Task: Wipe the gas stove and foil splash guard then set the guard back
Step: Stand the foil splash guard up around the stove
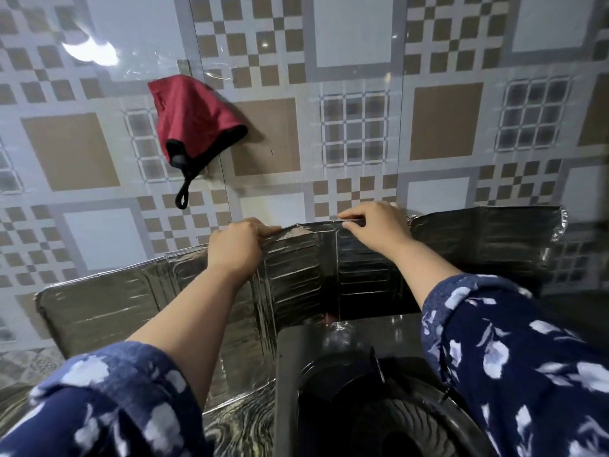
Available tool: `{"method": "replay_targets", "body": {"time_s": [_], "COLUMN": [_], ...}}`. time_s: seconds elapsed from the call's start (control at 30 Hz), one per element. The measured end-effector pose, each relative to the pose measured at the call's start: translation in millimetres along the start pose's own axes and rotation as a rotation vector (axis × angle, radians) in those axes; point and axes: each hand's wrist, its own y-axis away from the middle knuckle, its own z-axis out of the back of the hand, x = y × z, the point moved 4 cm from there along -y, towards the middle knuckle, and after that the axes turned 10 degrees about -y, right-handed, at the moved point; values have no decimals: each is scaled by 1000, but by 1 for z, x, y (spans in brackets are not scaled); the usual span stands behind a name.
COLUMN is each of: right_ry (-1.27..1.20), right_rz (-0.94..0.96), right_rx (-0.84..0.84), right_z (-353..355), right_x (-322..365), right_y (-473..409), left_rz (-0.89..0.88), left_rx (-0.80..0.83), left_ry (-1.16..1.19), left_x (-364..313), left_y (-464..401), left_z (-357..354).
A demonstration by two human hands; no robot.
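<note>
Head view showed the tiled wall (356,37) filling most of the frame, glossy, patterned in beige and grey squares, with a bright lamp reflection at its upper left. Against it stood the foil splash guard (296,275), a folded run of embossed silver panels wrapping round the back and left side of the gas stove (333,374); its left panel angled forward along the stove's left edge, its right panel ran off behind the right sleeve. The stove itself was dark and shiny, its round burner well near the bottom edge of the frame, seated on a bench (237,427) whose bare patch at the stove's left front looked reflective and rippled.

Both hands gripped the guard's top edge at its back fold. The left hand (235,247) had its fingers curled closed over the rim; the right hand (374,225) pinched the rim, thumb in front and fingers behind. That two-handed hold at the crease looked meant to steady and square the floppy foil against the wall, probably the setting-back step.

A red cloth (194,122) with a black loop hung on the wall, above the left hand.
</note>
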Motion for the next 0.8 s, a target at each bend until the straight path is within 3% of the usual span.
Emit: {"method": "replay_targets", "body": {"time_s": [0.27,0.53,0.8], "right_ry": [-111,-115,-22], "right_rz": [-31,-111,-53], "right_rx": [83,79,81], "right_z": [-31,-34,-35], "right_x": [36,37,51], "right_y": [-7,-5,4], "left_rz": [-51,-181,-70], "left_rx": [79,130,164], "left_ry": [69,-309,-299], "left_x": [3,35,37], "left_y": [4,23,30], "left_z": [8,28,39]}}
